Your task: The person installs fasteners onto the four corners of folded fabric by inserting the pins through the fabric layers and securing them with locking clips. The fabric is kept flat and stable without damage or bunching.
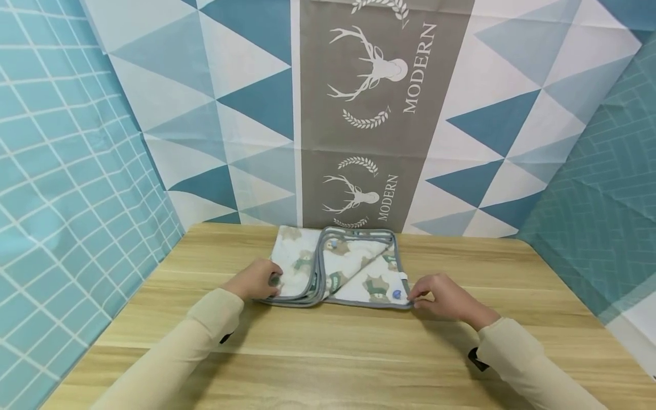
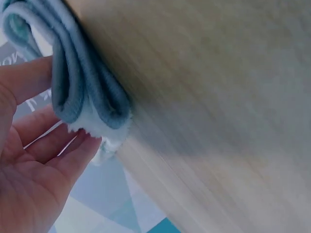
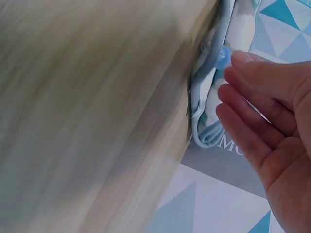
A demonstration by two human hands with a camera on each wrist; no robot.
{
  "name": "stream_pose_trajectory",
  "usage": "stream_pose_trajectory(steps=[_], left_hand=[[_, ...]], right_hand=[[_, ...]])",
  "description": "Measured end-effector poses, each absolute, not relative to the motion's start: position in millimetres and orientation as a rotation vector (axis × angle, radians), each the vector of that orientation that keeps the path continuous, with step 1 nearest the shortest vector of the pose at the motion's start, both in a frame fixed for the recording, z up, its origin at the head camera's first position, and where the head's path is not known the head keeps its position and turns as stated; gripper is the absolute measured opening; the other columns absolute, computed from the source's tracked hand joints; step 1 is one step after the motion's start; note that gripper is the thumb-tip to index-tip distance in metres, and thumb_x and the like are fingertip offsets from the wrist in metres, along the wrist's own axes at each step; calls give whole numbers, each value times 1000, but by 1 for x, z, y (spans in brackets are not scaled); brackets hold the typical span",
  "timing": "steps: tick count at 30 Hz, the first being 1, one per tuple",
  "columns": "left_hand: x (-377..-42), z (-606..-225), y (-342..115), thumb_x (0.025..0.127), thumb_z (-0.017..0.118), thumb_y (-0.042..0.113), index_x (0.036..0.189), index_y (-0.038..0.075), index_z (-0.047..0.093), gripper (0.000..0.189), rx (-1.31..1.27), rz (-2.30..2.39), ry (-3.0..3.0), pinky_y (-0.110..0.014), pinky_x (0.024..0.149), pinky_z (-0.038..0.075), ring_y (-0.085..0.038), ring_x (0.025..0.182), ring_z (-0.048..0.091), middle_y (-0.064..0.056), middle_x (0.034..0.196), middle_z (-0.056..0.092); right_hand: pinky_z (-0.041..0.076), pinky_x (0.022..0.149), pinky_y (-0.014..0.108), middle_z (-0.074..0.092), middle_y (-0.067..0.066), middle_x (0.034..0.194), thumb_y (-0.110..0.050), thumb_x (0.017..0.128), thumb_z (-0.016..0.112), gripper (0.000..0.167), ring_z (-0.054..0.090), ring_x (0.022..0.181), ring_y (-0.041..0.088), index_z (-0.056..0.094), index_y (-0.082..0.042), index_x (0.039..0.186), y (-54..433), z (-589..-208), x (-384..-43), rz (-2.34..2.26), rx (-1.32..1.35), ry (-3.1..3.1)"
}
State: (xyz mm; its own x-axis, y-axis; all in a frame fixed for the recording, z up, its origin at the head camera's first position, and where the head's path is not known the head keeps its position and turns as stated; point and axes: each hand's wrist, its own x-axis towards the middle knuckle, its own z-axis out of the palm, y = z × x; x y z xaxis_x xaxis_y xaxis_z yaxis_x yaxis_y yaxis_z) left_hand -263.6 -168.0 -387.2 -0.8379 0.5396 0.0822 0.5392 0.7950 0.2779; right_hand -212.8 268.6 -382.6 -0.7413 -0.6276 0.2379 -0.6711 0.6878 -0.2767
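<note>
A white blanket point(image 1: 376, 279) with bear figures and grey-blue edging lies folded in layers on the wooden table. Its left part shows a thick, rounded stack of edges; a diagonal fold crosses the right part. My left hand point(image 1: 258, 279) grips the left end, thumb over the edging and fingers at the folded side, as the left wrist view shows with the layered edging point(image 2: 73, 73). At the front right corner, my right hand point(image 1: 443, 296) has loosely bent fingers beside the blanket, close to a small blue patch point(image 3: 223, 58). Whether its fingertips touch the cloth is unclear.
The wooden table point(image 1: 307, 364) reaches to a patterned back wall covering point(image 1: 246, 114) with triangles and deer heads. Blue tiled-pattern sheeting point(image 1: 61, 171) stands along the left side, and green-blue sheeting point(image 1: 605, 188) on the right.
</note>
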Motion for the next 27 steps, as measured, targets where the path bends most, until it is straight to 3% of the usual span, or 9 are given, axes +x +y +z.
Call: stream_pose_trajectory(steps=[8,16,20,23,27], left_hand=[[-259,-388,-178,77,76,9,104,-7,69,33,956,366,3034,-43,84,56,-32,94,68,-21,101,71],[-264,-383,-188,76,79,13,105,-3,70,34,861,441,2988,-42,87,55,-30,99,67,-17,106,71],[-268,-380,-184,75,79,13,104,-1,71,33,837,436,2977,-41,86,55,-27,97,67,-15,105,72],[-272,-381,-176,74,80,13,98,1,72,29,835,430,2968,-37,80,54,-20,87,64,-11,98,72],[-277,-383,-165,70,82,11,88,4,71,22,798,406,2945,-32,72,51,-14,71,51,-7,89,70]], right_hand=[[57,73,34,74,3,95,-12,82,75,15,68,84,16,75,-10,96,245,-372,-237,560,1026,-2823],[58,77,36,73,15,99,-14,79,77,28,70,88,29,72,1,102,177,-349,-302,369,1271,-2747],[55,88,45,71,17,108,-13,79,77,35,68,97,31,69,2,110,139,-333,-329,321,1329,-2719],[51,95,49,68,17,117,-10,82,75,38,64,108,32,66,0,118,120,-328,-341,218,1337,-2788],[51,96,44,66,17,121,-4,85,68,37,61,114,32,64,0,122,105,-333,-350,160,1335,-2865]])
